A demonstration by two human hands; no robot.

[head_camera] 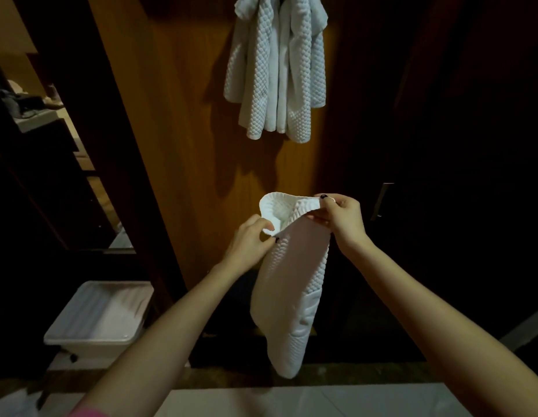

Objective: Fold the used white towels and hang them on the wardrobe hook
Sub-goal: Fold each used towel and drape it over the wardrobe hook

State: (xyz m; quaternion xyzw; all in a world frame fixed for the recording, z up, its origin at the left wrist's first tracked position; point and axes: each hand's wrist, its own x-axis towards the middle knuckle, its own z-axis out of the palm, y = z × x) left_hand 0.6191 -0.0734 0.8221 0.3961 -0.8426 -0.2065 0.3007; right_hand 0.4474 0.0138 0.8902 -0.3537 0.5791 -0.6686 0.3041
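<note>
A white waffle-textured towel [292, 281] hangs folded lengthwise between my hands in front of the wooden wardrobe panel [183, 115]. My left hand [249, 242] pinches one upper corner of it. My right hand [340, 218] pinches the other upper edge, a little higher. The towel's lower end dangles near the floor edge. Higher up on the panel, several white towels [276, 67] hang bunched together; the hook that holds them is hidden at the top of the frame.
A white lidded plastic bin [99, 314] stands on the floor at the lower left. A dark wardrobe door with a metal handle [380, 200] is on the right. A dim opening on the left shows shelves. Pale floor tiles [292, 398] run along the bottom.
</note>
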